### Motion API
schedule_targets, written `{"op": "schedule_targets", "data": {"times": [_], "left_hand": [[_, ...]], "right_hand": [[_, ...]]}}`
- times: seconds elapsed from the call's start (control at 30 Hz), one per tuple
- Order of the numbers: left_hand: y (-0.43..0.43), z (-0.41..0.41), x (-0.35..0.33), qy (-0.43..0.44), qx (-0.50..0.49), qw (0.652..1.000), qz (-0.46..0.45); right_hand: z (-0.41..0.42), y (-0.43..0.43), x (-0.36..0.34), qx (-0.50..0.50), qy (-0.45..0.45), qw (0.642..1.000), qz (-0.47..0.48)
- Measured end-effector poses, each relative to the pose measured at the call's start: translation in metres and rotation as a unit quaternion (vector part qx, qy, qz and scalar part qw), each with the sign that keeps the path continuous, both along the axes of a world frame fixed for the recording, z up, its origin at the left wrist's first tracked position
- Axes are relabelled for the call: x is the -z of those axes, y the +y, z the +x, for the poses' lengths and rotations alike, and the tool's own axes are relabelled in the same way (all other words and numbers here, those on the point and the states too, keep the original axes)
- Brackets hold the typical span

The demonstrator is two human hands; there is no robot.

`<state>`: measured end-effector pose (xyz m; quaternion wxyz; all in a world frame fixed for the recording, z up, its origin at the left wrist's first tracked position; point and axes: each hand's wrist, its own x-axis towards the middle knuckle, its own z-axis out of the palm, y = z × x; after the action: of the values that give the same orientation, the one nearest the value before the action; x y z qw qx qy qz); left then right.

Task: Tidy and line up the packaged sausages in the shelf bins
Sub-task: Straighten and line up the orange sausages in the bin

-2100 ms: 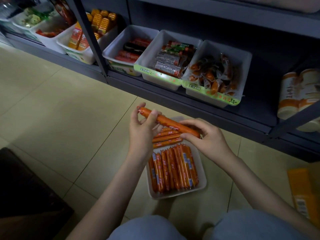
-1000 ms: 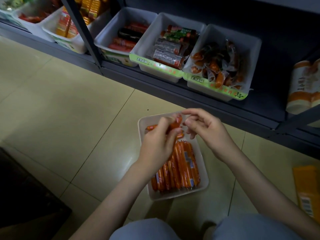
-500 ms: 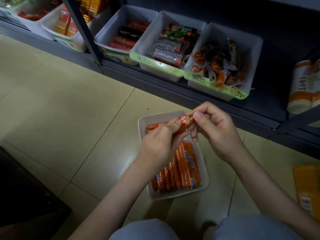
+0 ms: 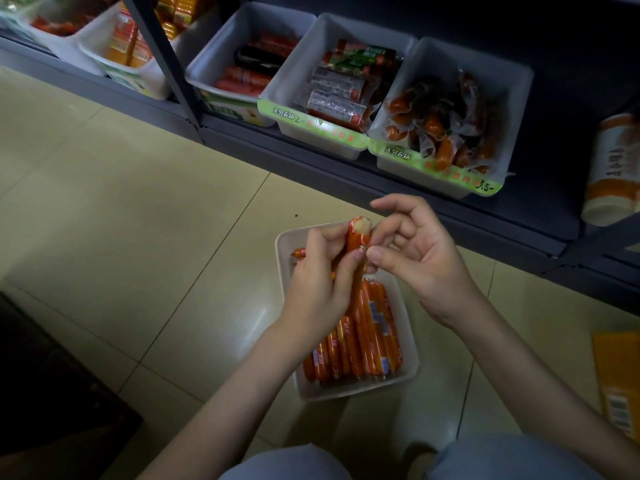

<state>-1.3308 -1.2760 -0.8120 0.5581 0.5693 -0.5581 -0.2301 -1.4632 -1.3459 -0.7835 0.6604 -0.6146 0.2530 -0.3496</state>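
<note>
Head view: task is partly done. The white tray [image 4: 349, 393] sits on the floor [image 4: 156, 237] in front of the shelf [image 4: 311, 168], not back in its slot. The lined-up row [image 4: 360, 344] fills its near half, sausages side by side and lengthwise. A few crosswise sausages [image 4: 300, 252] at the far end are not yet sorted. Of the shelf bins, the right bin [image 4: 519, 84] is a jumble of loose packs, and the middle bin [image 4: 294, 81] and left bin [image 4: 214, 50] look only roughly stacked, so I'd judge most of the job is left. The left hand [image 4: 311, 289] is wrapped round one sausage [image 4: 354, 242], holding it roughly upright over the tray's far end. Its top end shows pale filling (casing looks split, so probably a reject, not one for the row). The right hand [image 4: 429, 268] pinches the casing just below that end with thumb and forefinger, other fingers loosely spread, holding nothing else.
</note>
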Motion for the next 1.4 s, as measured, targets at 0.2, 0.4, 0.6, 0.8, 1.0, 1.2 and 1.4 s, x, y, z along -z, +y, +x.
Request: {"op": "schedule_targets", "data": {"times": [0.2,0.4,0.6,0.8,1.0,1.2,1.4], "left_hand": [[-0.016,0.011,-0.012,0.237,-0.053,0.966,0.084],[-0.036,0.039,-0.079,0.277,-0.151,0.934,0.166],[-0.027,0.062,-0.175,0.184,-0.172,0.909,0.331],[0.011,0.073,-0.322,0.219,-0.209,0.876,0.375],[0.078,0.100,-0.485,0.123,-0.353,0.843,0.386],[0.181,0.136,-0.618,0.082,-0.456,0.803,0.374],[0.276,0.205,-0.664,0.104,-0.527,0.738,0.410]], "right_hand": [[0.014,-0.013,0.020,-0.023,0.186,0.982,0.006],[0.046,-0.033,-0.031,-0.060,0.254,0.965,0.033],[0.081,-0.034,-0.140,-0.006,0.300,0.953,0.039],[0.115,0.003,-0.285,-0.069,0.310,0.947,0.044],[0.155,0.057,-0.440,-0.225,0.308,0.924,0.013],[0.215,0.119,-0.562,-0.386,0.250,0.886,-0.057],[0.284,0.177,-0.598,-0.379,0.237,0.887,-0.112]]}}
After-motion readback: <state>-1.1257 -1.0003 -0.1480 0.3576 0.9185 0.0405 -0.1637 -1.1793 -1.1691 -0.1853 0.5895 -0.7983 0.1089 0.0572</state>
